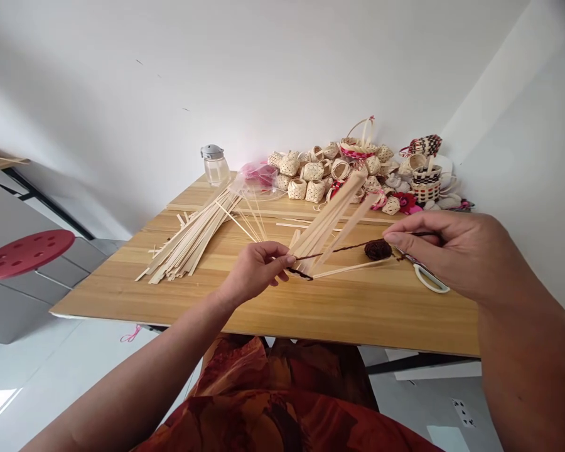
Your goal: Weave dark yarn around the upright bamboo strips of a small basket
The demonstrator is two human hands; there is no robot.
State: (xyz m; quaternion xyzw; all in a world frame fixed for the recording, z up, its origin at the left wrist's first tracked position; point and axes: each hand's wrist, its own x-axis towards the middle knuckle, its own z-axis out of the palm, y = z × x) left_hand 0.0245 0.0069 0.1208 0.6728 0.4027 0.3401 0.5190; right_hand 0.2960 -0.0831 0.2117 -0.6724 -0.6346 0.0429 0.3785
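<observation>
My left hand (pixel 258 270) is closed in a pinch on a fanned bundle of pale wooden strips (pixel 332 216), with dark brown yarn (pixel 341 250) at its fingertips. The strips spread upward and to the right from that grip, and some thinner ones stick out behind the hand. My right hand (pixel 433 248) pinches the same yarn, which runs nearly straight between the two hands. Below this stretch of yarn, a small brown yarn ball (pixel 378 250) rests on the table. White-handled scissors (pixel 430 278) lie under my right hand, their blades partly hidden.
A pile of loose strips (pixel 193 238) lies on the wooden table (pixel 136 301). Along the back stand a lidded glass jar (pixel 215 166), a plastic bag with pink contents (pixel 258 176), several small woven baskets (pixel 313 171) and a dark-patterned basket (pixel 426 183). A red stool (pixel 26 254) stands left.
</observation>
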